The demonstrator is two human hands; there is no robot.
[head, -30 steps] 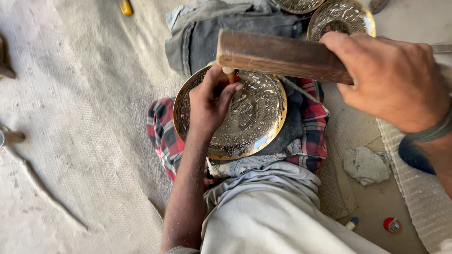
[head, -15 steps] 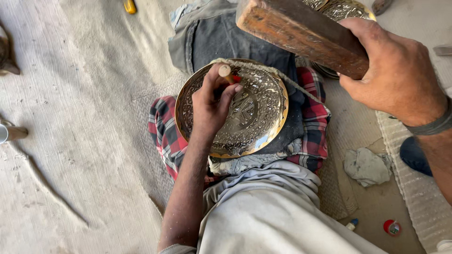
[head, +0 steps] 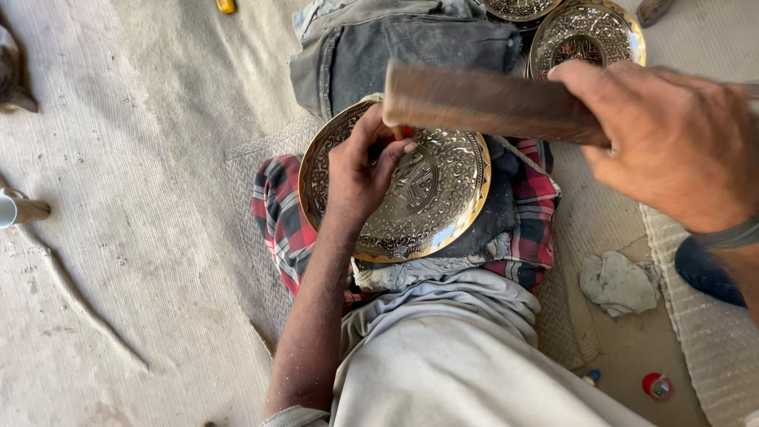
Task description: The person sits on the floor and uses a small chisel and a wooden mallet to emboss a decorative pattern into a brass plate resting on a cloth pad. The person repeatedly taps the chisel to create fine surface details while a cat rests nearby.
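A round engraved brass plate (head: 431,202) with a scalloped golden rim rests on a cushion of plaid and grey cloth over my leg. My left hand (head: 360,170) lies on the plate's left half and pinches a small chisel (head: 397,132) upright against the metal. Just above the chisel's head is a long brown wooden block (head: 482,101), blurred, gripped at its right end by my right hand (head: 672,142). The chisel's tip is hidden by my fingers.
A second engraved plate (head: 585,35) and part of a third lie at the top right. Folded grey trousers (head: 411,51) sit beyond the plate. A crumpled rag (head: 621,281), a red cap (head: 656,385), and a woven mat (head: 118,237) are around me.
The wooden block rose and tilted up half a second ago, and has now swung back down level onto the chisel's head. My left hand stayed on the plate.
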